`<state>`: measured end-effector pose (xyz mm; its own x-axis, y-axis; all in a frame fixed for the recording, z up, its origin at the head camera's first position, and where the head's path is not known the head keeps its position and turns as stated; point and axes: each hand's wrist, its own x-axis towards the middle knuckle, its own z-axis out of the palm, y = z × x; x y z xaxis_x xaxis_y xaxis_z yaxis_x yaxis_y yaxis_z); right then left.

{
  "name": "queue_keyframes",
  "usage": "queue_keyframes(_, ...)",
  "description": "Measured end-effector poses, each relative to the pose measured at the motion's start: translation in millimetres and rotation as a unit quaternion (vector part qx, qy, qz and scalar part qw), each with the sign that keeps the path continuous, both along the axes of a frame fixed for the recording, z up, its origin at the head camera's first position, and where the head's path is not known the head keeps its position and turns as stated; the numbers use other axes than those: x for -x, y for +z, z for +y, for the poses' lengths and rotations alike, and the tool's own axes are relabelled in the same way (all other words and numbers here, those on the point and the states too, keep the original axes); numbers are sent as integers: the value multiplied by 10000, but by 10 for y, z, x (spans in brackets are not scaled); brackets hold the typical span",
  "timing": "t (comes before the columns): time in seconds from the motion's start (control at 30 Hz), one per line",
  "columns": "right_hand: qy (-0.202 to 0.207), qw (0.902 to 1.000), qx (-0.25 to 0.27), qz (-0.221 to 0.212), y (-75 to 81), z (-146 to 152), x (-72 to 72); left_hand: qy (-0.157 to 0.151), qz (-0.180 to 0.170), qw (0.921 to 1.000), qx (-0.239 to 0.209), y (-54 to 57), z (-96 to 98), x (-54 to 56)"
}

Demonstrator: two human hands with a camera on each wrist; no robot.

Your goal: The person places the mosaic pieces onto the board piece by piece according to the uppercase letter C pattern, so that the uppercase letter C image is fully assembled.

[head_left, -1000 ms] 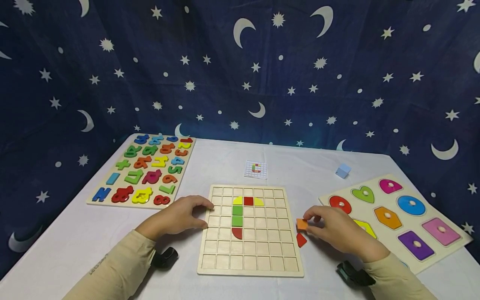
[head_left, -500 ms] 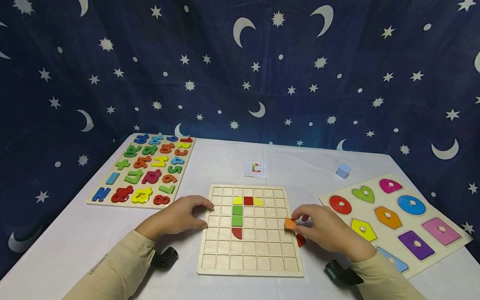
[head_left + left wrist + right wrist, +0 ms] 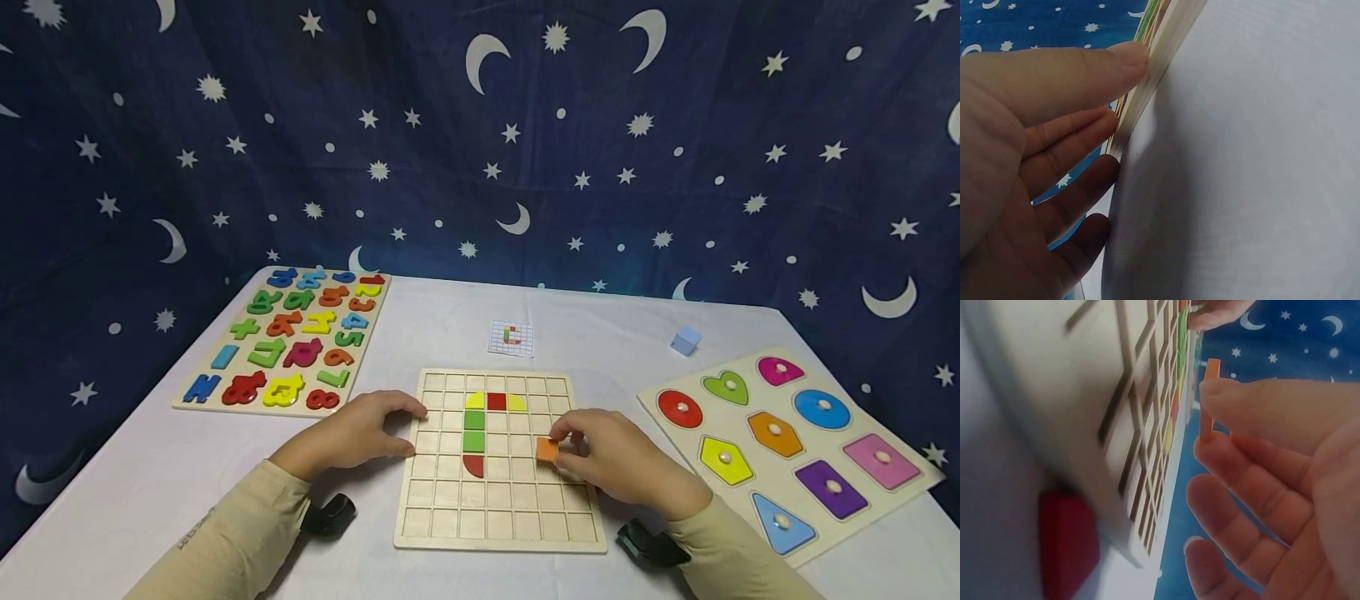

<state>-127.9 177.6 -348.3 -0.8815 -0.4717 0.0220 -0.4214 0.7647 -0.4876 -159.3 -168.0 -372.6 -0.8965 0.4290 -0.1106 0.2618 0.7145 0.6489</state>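
A wooden grid board (image 3: 442, 496) lies in the middle of the table. Set in its cells are a red square tile (image 3: 497, 402), two yellow quarter-round tiles (image 3: 517, 403), two green square tiles (image 3: 474, 442) and a red quarter-round tile (image 3: 474, 465). My right hand (image 3: 626, 458) pinches an orange square tile (image 3: 547, 450) between thumb and fingers, above the board's right half; the right wrist view shows the orange tile (image 3: 1209, 412) edge-on, apart from the grid. At the board's left edge, my left hand (image 3: 363, 429) rests its thumb and fingertips, loosely spread.
Beside the board's right edge lies a red piece (image 3: 1069, 544), hidden from the head view. A pattern card (image 3: 512, 339) lies behind the board. Further off are a number puzzle (image 3: 225, 398), a shape puzzle (image 3: 750, 400) and a light-blue block (image 3: 686, 341).
My right hand has carried the orange square tile leftward from beside the board to over its right columns. The left hand stays in place at the board's edge.
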Motion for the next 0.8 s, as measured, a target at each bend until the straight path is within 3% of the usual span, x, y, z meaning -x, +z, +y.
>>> queue_keyframes(0.8,460,9986,-122,236,-85,-386,11,-8,-11,10000,-58,1,-4,2)
